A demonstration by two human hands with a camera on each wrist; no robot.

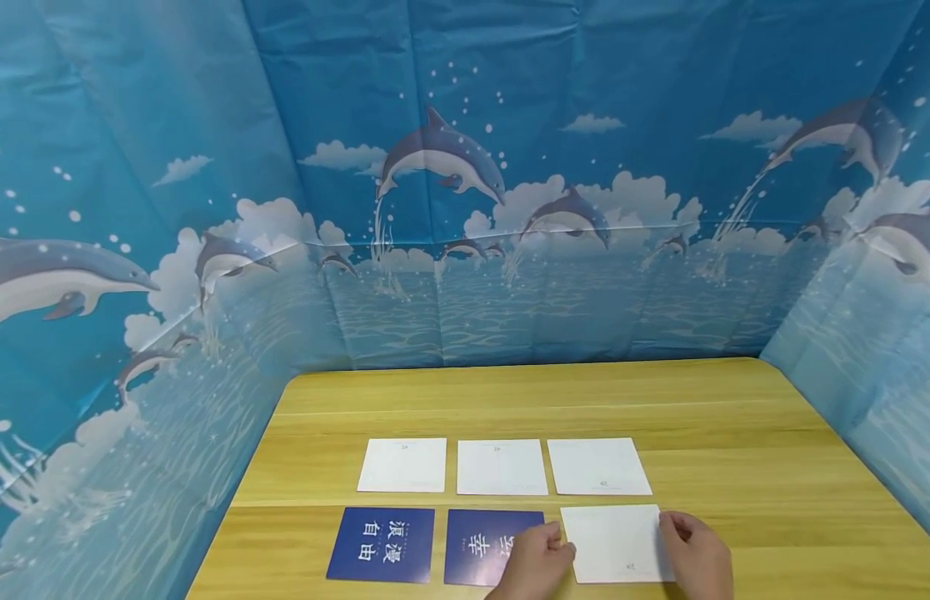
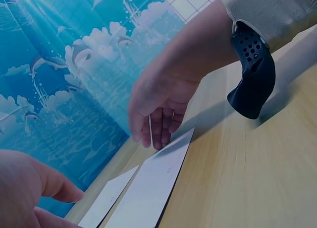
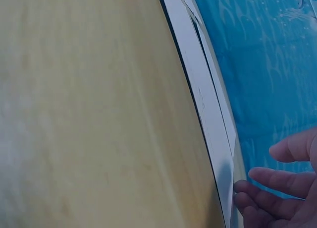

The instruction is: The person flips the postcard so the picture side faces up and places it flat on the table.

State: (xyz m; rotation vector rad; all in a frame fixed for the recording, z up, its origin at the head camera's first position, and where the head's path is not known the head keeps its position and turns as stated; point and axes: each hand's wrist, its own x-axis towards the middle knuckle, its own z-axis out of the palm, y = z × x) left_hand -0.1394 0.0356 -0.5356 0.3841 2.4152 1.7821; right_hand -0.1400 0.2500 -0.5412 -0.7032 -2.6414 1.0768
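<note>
**White card between both hands, flat on table**

Clock bearings are taken from the framed card's centre in the head view.

The framed card (image 1: 618,544), white side up with a small printed mark, lies on the wood-grain table (image 1: 735,433), at five o'clock from the middle of that view. The left hand (image 1: 536,562) sits between eight and nine o'clock, thumb and forefinger apart at the card's edge. The right hand (image 1: 697,554) is at three o'clock, fingers loosely bent and spaced, fingertips at the opposite edge. Firm pressure on the card cannot be told for either.

At nine o'clock lies the nearer blue card (image 1: 465,546), partly covered by the left hand; beyond it, same bearing, lies the outer blue card (image 1: 420,546). Both bear white characters. Three white cards (image 1: 502,471) form a row from near twelve round towards ten. A dolphin-print backdrop (image 1: 472,67) stands behind the table.
</note>
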